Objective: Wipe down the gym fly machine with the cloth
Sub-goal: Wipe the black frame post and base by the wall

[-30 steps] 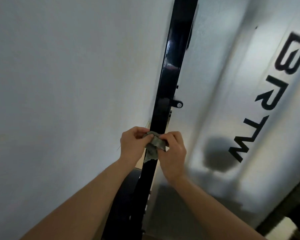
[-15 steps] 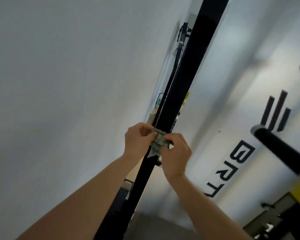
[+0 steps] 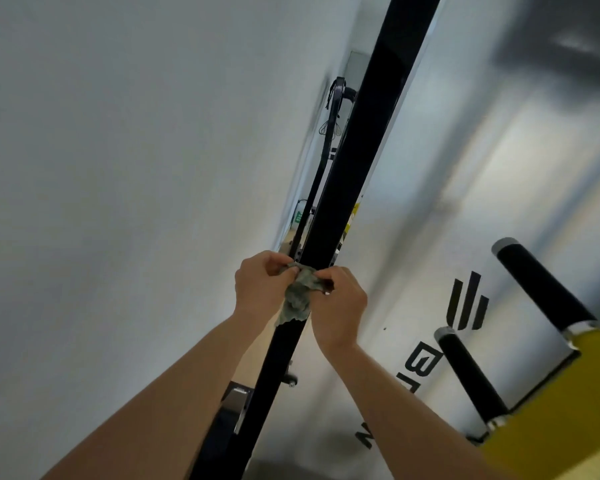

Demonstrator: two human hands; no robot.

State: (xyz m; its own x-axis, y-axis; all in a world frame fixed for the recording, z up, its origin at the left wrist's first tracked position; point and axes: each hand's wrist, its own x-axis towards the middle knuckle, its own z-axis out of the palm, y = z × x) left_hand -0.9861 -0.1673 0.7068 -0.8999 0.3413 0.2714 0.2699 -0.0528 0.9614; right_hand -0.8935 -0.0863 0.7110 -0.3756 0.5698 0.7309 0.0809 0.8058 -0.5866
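Black post (image 3: 354,188): glossy upright of the fly machine, leaned from bottom centre up to the top edge.
Cloth (image 3: 298,296): greenish-grey rag, sat bunched across the post's front, loose end hanging down along it.
Left hand (image 3: 260,285): fingers were curled, pinching the cloth at the post's left edge.
Right hand (image 3: 340,306): same deal at the post's right edge, clamped on the cloth.
Handles (image 3: 541,282): two black padded grips, well right of the post, on a yellow frame (image 3: 551,427).
Panel (image 3: 430,237): white with black lettering, just right of the post.

The machine's glossy black post (image 3: 350,188) carries a crumpled grey-green cloth (image 3: 300,292) against its front.
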